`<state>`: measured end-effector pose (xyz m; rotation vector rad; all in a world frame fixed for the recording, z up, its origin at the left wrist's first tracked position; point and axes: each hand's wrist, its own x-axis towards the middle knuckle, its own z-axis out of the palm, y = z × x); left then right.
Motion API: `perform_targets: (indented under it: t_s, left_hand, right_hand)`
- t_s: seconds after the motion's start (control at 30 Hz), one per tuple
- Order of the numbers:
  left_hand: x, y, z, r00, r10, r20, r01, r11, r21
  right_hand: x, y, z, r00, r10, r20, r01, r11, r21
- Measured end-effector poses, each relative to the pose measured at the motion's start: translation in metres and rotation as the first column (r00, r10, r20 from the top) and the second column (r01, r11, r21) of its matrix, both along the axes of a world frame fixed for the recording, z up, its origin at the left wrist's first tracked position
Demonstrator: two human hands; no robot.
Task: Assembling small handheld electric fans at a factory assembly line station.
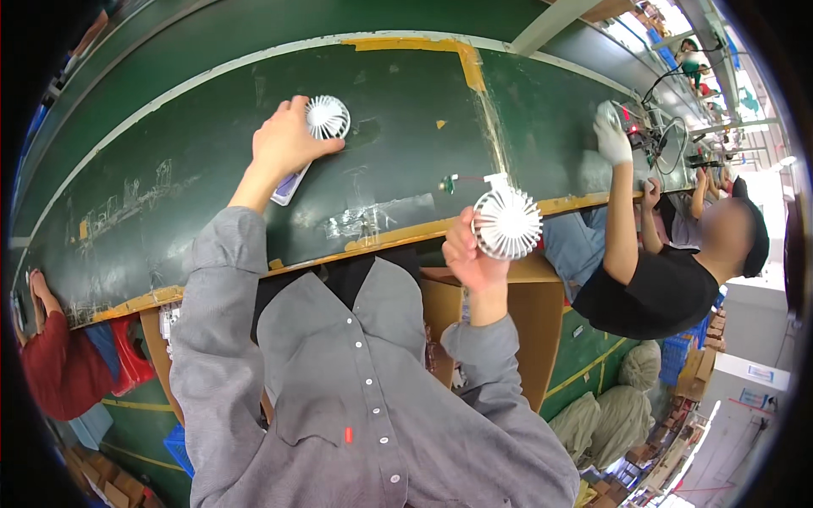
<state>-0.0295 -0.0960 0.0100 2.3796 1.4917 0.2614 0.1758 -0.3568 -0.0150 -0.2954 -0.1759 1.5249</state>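
Observation:
On the green bench top, my left hand [284, 142] is closed around a small handheld fan [329, 117] with a round white grille. Part of this fan's white and purple handle [290, 188] shows below my palm, against the bench. Nearer to me and to the right, my right hand [476, 258] grips a white fan head [507, 223] from behind, its ribbed face turned up. A red wire runs from the top of this fan head to a tiny green circuit board [447, 184]. My right fingertips behind the grille are partly hidden.
Worn yellow tape [470, 68] marks the bench [398, 89]. A co-worker in black [652, 292] stands at the right, a gloved hand near wired equipment [648, 135]. Another person in dark red [63, 372] is at the far left. An open cardboard box [533, 326] sits under the bench edge.

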Motion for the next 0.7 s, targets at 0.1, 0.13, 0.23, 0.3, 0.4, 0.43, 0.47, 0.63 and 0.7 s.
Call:
perform_targets:
  t_s: [0.1, 0.13, 0.23, 0.3, 0.4, 0.43, 0.47, 0.63, 0.7]
  left_hand:
    - [-0.013, 0.004, 0.009, 0.931, 0.102, 0.351, -0.05, 0.987, -0.153]
    - [-0.019, 0.005, 0.014, 0.872, 0.141, 0.469, -0.06, 0.981, -0.183]
    - [-0.026, 0.005, 0.026, 0.543, 0.208, 0.814, 0.132, 0.936, -0.327]
    - [-0.03, -0.004, 0.042, 0.365, 0.208, 0.907, 0.277, 0.906, -0.319]
    - [-0.032, -0.016, 0.059, 0.172, 0.217, 0.961, 0.476, 0.836, -0.274]
    - [-0.036, -0.02, 0.06, 0.124, 0.235, 0.964, 0.55, 0.792, -0.264]
    - [-0.037, -0.024, 0.063, 0.121, 0.19, 0.974, 0.582, 0.781, -0.225]
    - [-0.034, -0.06, 0.09, 0.015, 0.052, 0.999, 0.653, 0.756, -0.049]
    - [-0.029, -0.081, 0.106, 0.032, -0.038, 0.999, 0.671, 0.742, 0.007]
  right_hand:
    - [0.049, 0.0, -0.019, 0.904, -0.201, 0.377, 0.324, 0.898, -0.297]
    - [0.054, 0.013, -0.008, 0.743, -0.299, 0.598, 0.525, 0.815, -0.246]
    - [0.145, 0.027, -0.033, 0.385, -0.063, 0.921, 0.679, 0.695, -0.236]
    - [0.197, 0.039, -0.042, 0.311, 0.028, 0.95, 0.756, 0.599, -0.265]
    - [0.258, 0.049, -0.054, 0.238, 0.047, 0.97, 0.833, 0.503, -0.229]
    - [0.26, 0.056, -0.054, 0.274, -0.049, 0.96, 0.863, 0.453, -0.224]
    - [0.261, 0.059, -0.051, 0.301, -0.073, 0.951, 0.855, 0.462, -0.235]
    - [0.093, 0.085, -0.005, -0.13, -0.187, 0.974, 0.578, 0.783, 0.227]
    - [0.011, 0.07, 0.033, -0.153, -0.291, 0.944, 0.116, 0.944, 0.31]
